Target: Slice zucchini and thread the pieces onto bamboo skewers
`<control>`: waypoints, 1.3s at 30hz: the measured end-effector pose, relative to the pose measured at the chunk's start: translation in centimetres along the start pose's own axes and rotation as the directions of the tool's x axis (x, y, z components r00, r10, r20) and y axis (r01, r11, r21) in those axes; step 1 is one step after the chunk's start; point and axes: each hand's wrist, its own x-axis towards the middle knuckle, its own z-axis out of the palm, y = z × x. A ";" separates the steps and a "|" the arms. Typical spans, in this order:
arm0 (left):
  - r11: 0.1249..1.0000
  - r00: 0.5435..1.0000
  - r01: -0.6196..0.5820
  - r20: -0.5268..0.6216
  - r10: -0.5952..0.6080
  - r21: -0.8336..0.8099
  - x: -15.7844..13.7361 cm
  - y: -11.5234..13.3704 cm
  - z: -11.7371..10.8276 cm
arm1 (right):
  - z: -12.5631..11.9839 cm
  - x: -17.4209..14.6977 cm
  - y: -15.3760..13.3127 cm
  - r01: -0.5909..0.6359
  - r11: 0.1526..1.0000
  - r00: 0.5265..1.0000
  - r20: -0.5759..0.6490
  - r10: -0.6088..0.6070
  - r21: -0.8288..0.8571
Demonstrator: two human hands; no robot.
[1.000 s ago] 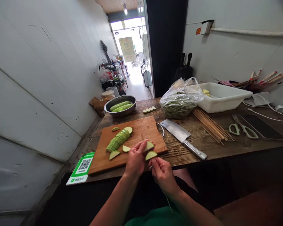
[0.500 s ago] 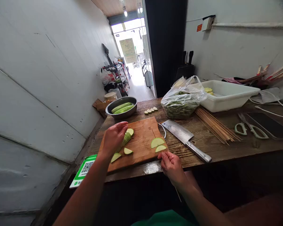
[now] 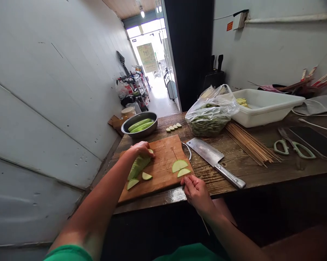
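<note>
My right hand (image 3: 198, 191) is closed around a thin bamboo skewer (image 3: 205, 225) at the board's near right edge. Two pale green zucchini slices (image 3: 180, 166) are threaded on it, and its tip points away from me over the wooden cutting board (image 3: 161, 156). At the far end of a row of cut zucchini (image 3: 137, 167), my left hand (image 3: 142, 148) has its fingers curled down on a slice (image 3: 151, 151); the fingertips are partly hidden. Two loose pieces, a zucchini slice (image 3: 147, 176) and a larger end slice (image 3: 132, 183), lie near the row.
Right of the board lies a cleaver (image 3: 216, 159), then a bundle of bamboo skewers (image 3: 251, 145) and scissors (image 3: 295, 146). Behind are a metal bowl (image 3: 125, 127) of whole zucchini, small slices (image 3: 174, 127), a plastic bag (image 3: 210, 116) of greens and a white tub (image 3: 272, 111).
My left hand has come down from above the cut row onto its far end, fingers closing at a slice. My right hand keeps the skewer nearly where it was.
</note>
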 end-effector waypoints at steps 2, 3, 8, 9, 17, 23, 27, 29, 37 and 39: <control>1.000 1.000 0.010 0.014 -0.011 0.011 -0.2 0.1 -0.5 | 0.0 0.0 0.0 0.000 1.000 1.000 0.000 0.000 -0.008; 1.000 1.000 -0.008 0.012 0.008 0.009 -0.4 0.1 -0.7 | 0.0 0.0 0.0 0.002 1.000 1.000 0.001 -0.002 -0.010; 0.942 0.964 -0.256 0.017 0.266 -0.219 -1.8 1.1 -0.8 | -0.1 0.0 0.0 0.015 1.000 0.999 0.036 -0.014 -0.027; 0.894 0.953 -0.289 -0.010 0.304 -0.342 -2.3 1.5 -0.5 | -0.1 -0.1 -0.1 0.022 0.999 0.999 0.043 -0.020 -0.037; -0.032 0.987 0.068 0.062 0.145 -0.997 -8.8 4.6 4.9 | -0.1 -2.6 -2.5 0.079 0.970 0.989 0.143 -0.046 -0.232; -0.198 0.976 0.216 0.214 0.030 -0.956 -9.5 4.7 6.3 | -0.2 -3.6 -3.5 -0.025 0.965 0.990 0.130 0.061 -0.262; -0.183 0.973 0.230 0.221 0.067 -0.956 -9.5 4.7 6.2 | -0.2 -3.5 -3.0 -0.061 0.974 0.987 0.132 0.092 -0.219; -0.176 0.974 0.224 0.212 0.084 -0.959 -9.7 4.7 6.1 | -0.2 -3.5 -2.7 -0.067 0.978 0.987 0.127 0.094 -0.199; -0.141 0.973 0.219 0.205 0.110 -0.965 -9.8 4.3 6.1 | -0.4 -3.5 -2.5 -0.077 0.980 0.988 0.118 0.100 -0.185; -0.137 0.973 0.216 0.202 0.107 -0.967 -9.9 4.3 6.1 | -0.5 -3.5 -2.5 -0.078 0.979 0.987 0.121 0.102 -0.186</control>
